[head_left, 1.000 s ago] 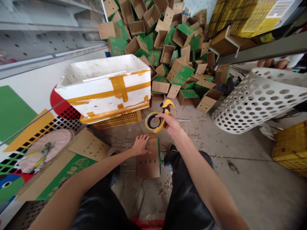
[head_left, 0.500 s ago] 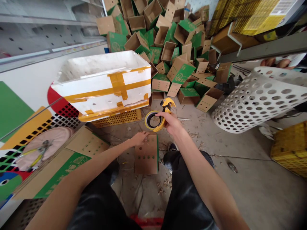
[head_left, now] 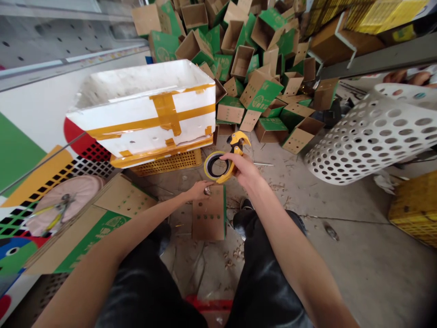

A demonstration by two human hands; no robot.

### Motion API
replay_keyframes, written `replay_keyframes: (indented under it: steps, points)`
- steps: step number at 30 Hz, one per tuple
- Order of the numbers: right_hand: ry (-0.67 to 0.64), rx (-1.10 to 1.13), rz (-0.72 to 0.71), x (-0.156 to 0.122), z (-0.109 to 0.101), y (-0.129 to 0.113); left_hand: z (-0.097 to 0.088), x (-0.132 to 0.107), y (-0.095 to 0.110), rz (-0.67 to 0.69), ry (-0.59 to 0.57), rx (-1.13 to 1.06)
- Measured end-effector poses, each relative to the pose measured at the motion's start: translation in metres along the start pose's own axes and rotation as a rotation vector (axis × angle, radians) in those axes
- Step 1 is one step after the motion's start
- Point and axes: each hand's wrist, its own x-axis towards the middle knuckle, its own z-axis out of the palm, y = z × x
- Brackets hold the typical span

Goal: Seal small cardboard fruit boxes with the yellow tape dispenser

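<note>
A small brown cardboard box [head_left: 209, 221] with green edging stands on the floor between my legs. My left hand [head_left: 199, 190] is at its far top edge, fingers bent over the rim and holding it; part of the grip is hidden. Just beyond the box, my right hand [head_left: 243, 168] is closed around a yellow and black tape dispenser [head_left: 228, 175] with a wide roll of tape. The dispenser hangs close above the box's far edge, near my left fingertips. Whether it touches the box, I cannot tell.
Ahead lies a heap of open cardboard boxes [head_left: 261, 95]. A taped white foam box [head_left: 136, 130] rests on a yellow crate [head_left: 167, 164]. Flattened cartons [head_left: 102, 223] lean at left. To the right are a white perforated basket [head_left: 368, 136] and another person's hands [head_left: 396, 77].
The tape dispenser and my right hand have shifted slightly left and up in view. My left hand moved slightly, staying at the box's far edge. The whole view has tilted a little downward.
</note>
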Motion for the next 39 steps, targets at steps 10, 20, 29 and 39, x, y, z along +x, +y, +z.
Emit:
replay_keyframes:
  steps: [10, 20, 29, 39]
  points:
    - [-0.001, -0.003, 0.009, 0.003, 0.008, 0.003, 0.003, -0.003, 0.002, -0.070, -0.017, -0.028]
    - [-0.016, -0.007, 0.035, -0.003, 0.015, 0.001, 0.001, 0.001, 0.000, -0.034, -0.010, -0.087]
    - [-0.033, -0.021, 0.028, -0.001, 0.015, 0.004, 0.006, 0.001, -0.004, -0.004, 0.010, -0.055]
    - [-0.049, -0.021, 0.011, 0.009, 0.012, 0.012, 0.020, -0.015, 0.014, 0.124, 0.023, 0.274]
